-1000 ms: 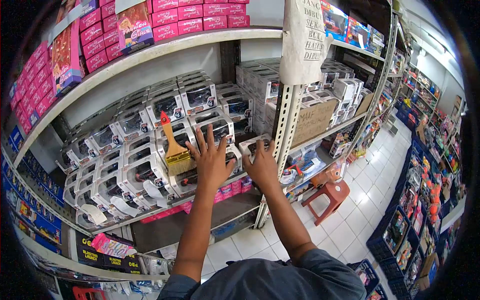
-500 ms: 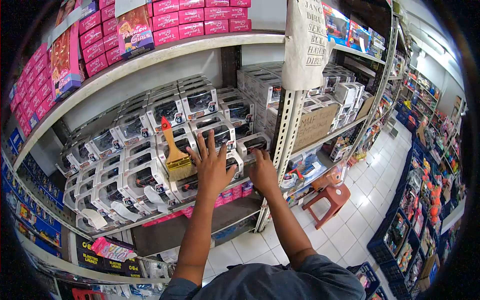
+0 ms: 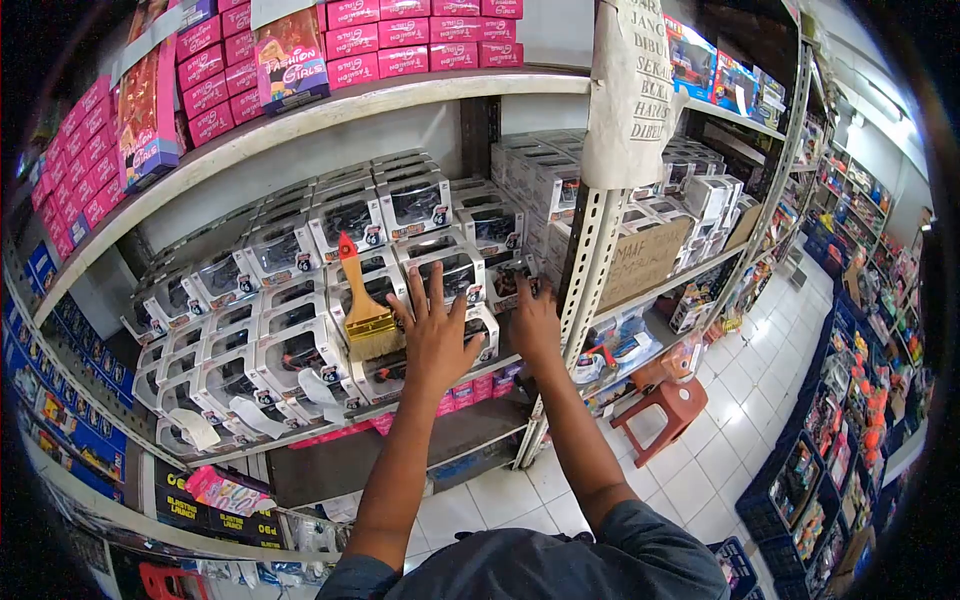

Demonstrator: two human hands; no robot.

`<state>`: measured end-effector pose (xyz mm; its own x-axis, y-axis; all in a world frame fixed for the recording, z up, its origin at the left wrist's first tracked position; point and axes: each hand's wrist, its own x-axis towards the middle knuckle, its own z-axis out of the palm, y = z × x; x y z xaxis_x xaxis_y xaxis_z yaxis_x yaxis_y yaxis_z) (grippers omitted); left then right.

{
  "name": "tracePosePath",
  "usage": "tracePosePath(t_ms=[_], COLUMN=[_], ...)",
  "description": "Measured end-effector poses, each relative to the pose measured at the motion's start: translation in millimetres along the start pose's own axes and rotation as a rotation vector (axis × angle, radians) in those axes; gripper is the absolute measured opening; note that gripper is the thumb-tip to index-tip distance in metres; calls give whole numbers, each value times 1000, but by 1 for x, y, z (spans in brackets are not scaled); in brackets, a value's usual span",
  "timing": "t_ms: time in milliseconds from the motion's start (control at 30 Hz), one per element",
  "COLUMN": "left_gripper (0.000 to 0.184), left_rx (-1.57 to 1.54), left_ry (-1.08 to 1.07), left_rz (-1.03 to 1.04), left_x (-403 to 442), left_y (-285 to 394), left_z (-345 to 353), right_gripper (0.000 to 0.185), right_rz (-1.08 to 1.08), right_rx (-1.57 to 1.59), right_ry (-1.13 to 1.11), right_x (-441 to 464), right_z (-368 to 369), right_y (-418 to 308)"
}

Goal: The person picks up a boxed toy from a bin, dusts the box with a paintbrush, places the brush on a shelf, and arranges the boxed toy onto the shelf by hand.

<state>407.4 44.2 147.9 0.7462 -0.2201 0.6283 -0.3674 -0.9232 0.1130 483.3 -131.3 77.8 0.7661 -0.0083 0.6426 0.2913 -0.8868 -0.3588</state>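
Note:
My left hand (image 3: 440, 345) is spread, its fingertips against the front of a white windowed toy box (image 3: 445, 270) in the stacked rows. Just left of it, a paintbrush (image 3: 362, 300) with a wooden, red-tipped handle rests on the boxes, bristles downward. My right hand (image 3: 537, 325) is at the right end of the row, beside the shelf upright. Its fingers reach forward, slightly bent and apart, against another toy box (image 3: 508, 285), whose lower front they partly hide. The palm side of that hand is out of sight.
Pink doll boxes (image 3: 375, 45) fill the shelf above. A perforated metal post (image 3: 592, 240) with a hanging paper sign (image 3: 635, 100) stands close on my right. Beyond it are a red plastic stool (image 3: 665, 415) and blue crates (image 3: 790, 500) along the tiled aisle.
My right hand has moved slightly forward, its fingers less curled, and the box at its fingertips sits a little farther back. My left hand stays spread; the whole view has shifted slightly.

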Motion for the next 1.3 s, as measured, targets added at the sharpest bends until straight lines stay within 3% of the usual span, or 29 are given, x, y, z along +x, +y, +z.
tracePosePath(t_ms=[67,200,233,333,367,467,500,633,733,867,900,1300], left_gripper=[60,61,62,63,62,62,62,60,58,57,57,59], left_rx=[6,40,34,18,13,9,0,-3,-7,-27,-21,1], left_ry=[0,-7,-24,-33,-36,-33,-39,-42,-55,-33,-18,-42], left_rz=[-7,-19,-22,-17,-18,-5,-7,-15,-6,11,17,22], left_x=[2,2,2,1,1,0,0,0,0,-1,-1,-1], left_y=[2,3,4,1,2,-2,-3,-3,-3,-1,-2,-6], left_z=[-2,2,-1,0,-2,-1,-1,1,-4,-7,-4,-1], right_gripper=[74,78,80,77,66,58,51,41,43,52,53,67], right_rz=[36,-113,-65,-108,-171,-113,-185,-98,10,-47,38,22], right_rx=[5,-150,-155,-196,-247,-133,-6,17,49,56,38,145], right_ry=[-213,-306,-426,-414,-400,-240,-134,96,43,62,-73,11], right_x=[25,54,62,71,69,47,39,7,5,17,22,14], right_z=[-7,-10,-8,2,-1,-4,5,1,8,20,17,14], right_y=[-5,-8,-8,3,4,5,16,10,5,4,-1,7])
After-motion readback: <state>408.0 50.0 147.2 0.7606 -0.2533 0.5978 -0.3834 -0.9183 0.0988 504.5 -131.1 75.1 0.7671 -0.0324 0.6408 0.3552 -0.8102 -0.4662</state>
